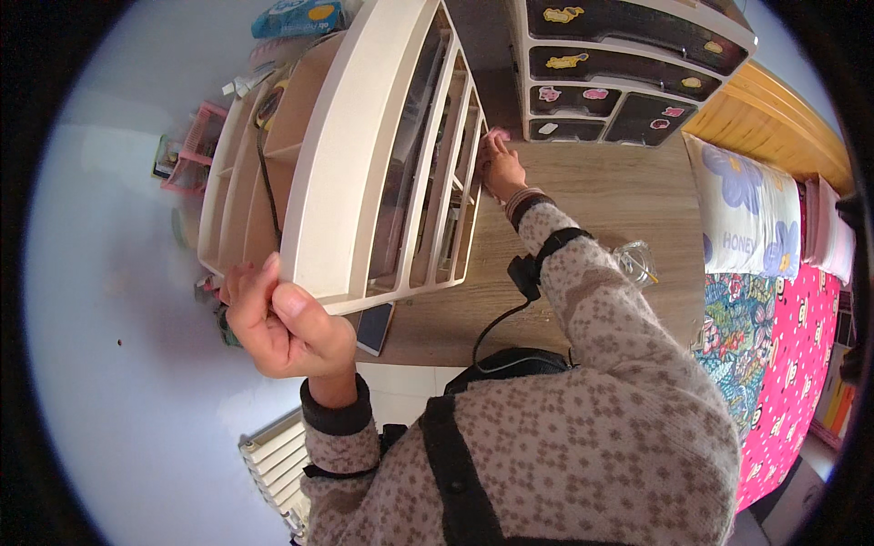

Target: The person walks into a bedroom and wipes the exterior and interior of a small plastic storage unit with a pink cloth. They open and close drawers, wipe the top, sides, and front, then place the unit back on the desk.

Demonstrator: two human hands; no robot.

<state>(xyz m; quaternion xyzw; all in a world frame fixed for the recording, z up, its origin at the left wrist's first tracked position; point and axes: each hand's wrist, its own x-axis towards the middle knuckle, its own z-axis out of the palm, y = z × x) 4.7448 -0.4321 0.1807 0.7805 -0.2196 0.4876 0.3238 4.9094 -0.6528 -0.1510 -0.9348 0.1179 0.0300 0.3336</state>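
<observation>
At the left, my left hand [293,327] grips the near corner of a cream plastic desktop organizer [334,164], thumb on its rim and fingers curled. The organizer has open compartments on top and drawer fronts facing right; it looks tilted. My right hand [504,167] reaches to the foot of the organizer's far end, on the wood-grain tabletop [601,184]. A bit of pink cloth [500,134] shows at its fingers, which are partly hidden by the organizer's edge. A dark cable [268,184] lies in the top compartments.
A drawer unit with black fronts and stickers [573,68] stands at the back. A clear glass container [635,263] is beside my right forearm. A dark-screened device [375,329] lies by the near table edge. A bed with a floral pillow [748,205] is on the right, a radiator [280,461] at lower left.
</observation>
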